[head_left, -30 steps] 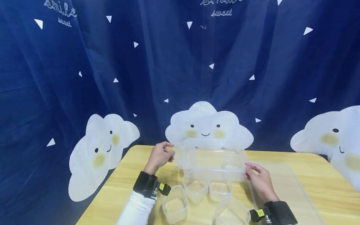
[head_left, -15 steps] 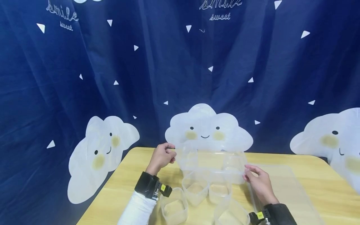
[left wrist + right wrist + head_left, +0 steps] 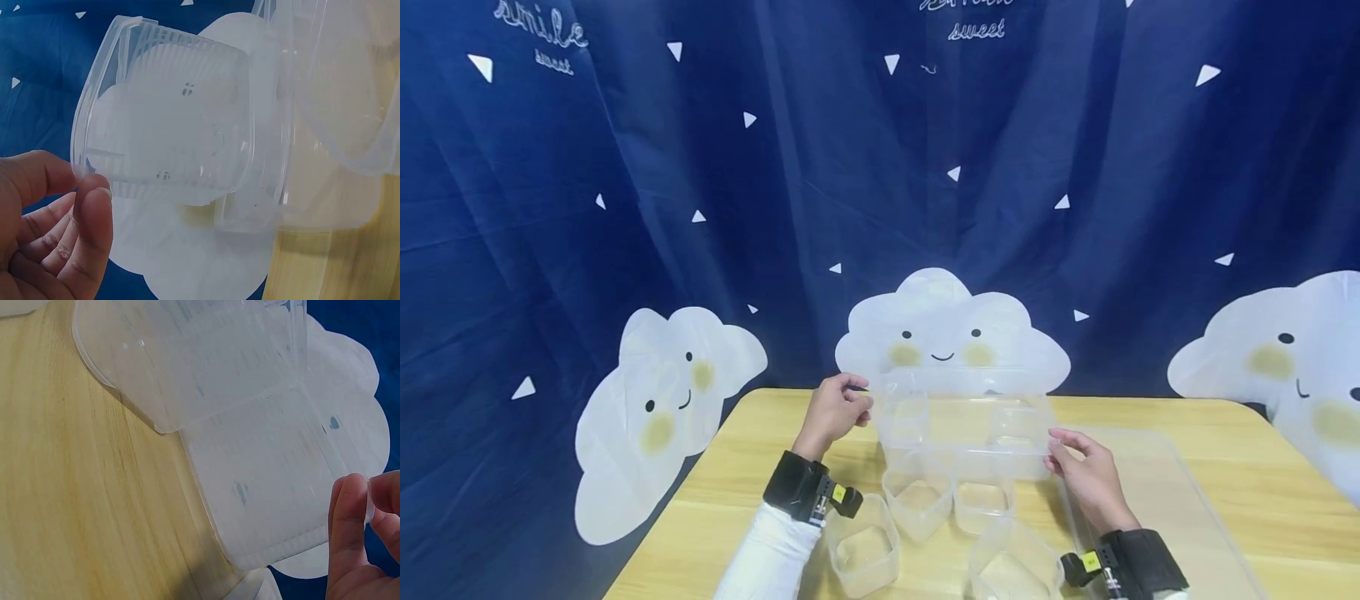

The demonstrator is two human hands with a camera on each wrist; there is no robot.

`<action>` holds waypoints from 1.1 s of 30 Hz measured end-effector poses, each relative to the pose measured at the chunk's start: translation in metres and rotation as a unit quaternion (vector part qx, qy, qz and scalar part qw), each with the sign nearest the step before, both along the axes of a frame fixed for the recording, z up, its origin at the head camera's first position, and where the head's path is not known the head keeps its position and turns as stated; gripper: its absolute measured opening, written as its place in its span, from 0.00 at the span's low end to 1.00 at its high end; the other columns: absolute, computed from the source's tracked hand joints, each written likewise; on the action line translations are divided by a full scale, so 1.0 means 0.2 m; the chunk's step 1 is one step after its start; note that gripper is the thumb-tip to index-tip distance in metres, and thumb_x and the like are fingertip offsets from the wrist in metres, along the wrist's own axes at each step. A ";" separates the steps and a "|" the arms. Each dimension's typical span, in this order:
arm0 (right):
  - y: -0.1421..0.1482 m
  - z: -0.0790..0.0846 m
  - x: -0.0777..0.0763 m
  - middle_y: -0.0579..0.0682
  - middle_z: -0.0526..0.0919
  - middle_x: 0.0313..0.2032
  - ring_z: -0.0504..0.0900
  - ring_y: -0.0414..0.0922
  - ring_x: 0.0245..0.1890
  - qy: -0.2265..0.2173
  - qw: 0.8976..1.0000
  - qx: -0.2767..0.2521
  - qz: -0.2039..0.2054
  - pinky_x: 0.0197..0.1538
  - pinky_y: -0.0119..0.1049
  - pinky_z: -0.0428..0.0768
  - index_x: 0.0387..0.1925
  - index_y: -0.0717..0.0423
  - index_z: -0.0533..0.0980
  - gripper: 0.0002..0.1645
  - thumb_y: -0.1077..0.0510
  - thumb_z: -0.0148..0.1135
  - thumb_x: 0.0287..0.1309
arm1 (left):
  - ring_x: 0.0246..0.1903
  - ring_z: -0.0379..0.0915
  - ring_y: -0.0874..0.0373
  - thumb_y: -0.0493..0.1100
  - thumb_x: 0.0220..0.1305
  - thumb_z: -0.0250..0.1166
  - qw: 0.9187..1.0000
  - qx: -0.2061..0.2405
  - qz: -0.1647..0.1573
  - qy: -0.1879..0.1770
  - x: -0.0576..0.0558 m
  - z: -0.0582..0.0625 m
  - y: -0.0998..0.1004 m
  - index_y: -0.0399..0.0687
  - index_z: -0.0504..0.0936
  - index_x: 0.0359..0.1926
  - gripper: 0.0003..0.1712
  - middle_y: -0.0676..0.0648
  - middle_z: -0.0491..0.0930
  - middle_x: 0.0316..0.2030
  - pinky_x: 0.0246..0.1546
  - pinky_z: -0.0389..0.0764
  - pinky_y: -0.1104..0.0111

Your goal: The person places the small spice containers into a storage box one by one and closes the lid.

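A large clear plastic box [image 3: 962, 462] is near the back of the table, and both hands are at its short ends. My left hand [image 3: 837, 410] pinches the left end's rim between thumb and finger; the left wrist view shows that clear end wall [image 3: 175, 119] close up. At the other end, my right hand [image 3: 1086, 475] pinches the rim, and the ribbed wall [image 3: 269, 481] shows beside its fingers [image 3: 350, 512]. Smaller container shapes [image 3: 1018, 427] appear through the box; whether they are inside or behind is hard to tell.
Several small clear containers stand in front of the box, including a left one [image 3: 862, 554], two middle ones [image 3: 917, 500] and a right one [image 3: 1015, 567]. A flat clear lid-like panel [image 3: 1165, 500] lies right on the wooden table [image 3: 1262, 450]. A blue curtain [image 3: 880, 167] hangs behind.
The head view has shifted slightly. My left hand has moved a little to the right at the box's end, while my right hand keeps its grip almost in place.
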State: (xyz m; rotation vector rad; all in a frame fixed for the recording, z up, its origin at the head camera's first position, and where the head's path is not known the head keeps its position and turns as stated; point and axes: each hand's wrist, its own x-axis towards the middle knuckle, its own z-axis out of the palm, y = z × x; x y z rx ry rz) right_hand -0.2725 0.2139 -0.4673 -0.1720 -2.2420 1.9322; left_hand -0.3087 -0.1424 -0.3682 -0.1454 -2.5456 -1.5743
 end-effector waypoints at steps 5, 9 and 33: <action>0.00 0.01 0.00 0.66 0.69 0.57 0.79 0.32 0.33 -0.003 1.000 0.002 0.000 0.42 0.26 0.80 0.61 0.73 0.67 0.23 0.62 0.51 0.70 | 0.18 0.79 0.57 0.31 0.58 0.65 1.000 -0.011 0.003 0.007 -0.01 0.01 0.02 0.35 0.78 0.46 0.14 0.41 0.83 0.25 0.27 0.84 0.62; 0.00 0.02 0.01 0.66 0.68 0.58 0.79 0.32 0.33 -0.005 1.000 -0.003 0.001 0.42 0.25 0.80 0.62 0.73 0.66 0.23 0.63 0.51 0.70 | 0.18 0.79 0.57 0.31 0.58 0.65 1.000 -0.015 0.001 0.010 -0.02 0.00 0.04 0.35 0.78 0.46 0.14 0.46 0.83 0.22 0.25 0.83 0.64; -0.01 0.02 0.01 0.65 0.67 0.59 0.79 0.33 0.34 -0.013 1.000 -0.006 0.000 0.43 0.26 0.80 0.62 0.72 0.66 0.24 0.63 0.50 0.70 | 0.19 0.79 0.57 0.31 0.57 0.65 1.000 0.003 0.013 -0.003 -0.05 -0.05 0.04 0.35 0.78 0.46 0.14 0.41 0.84 0.26 0.26 0.84 0.63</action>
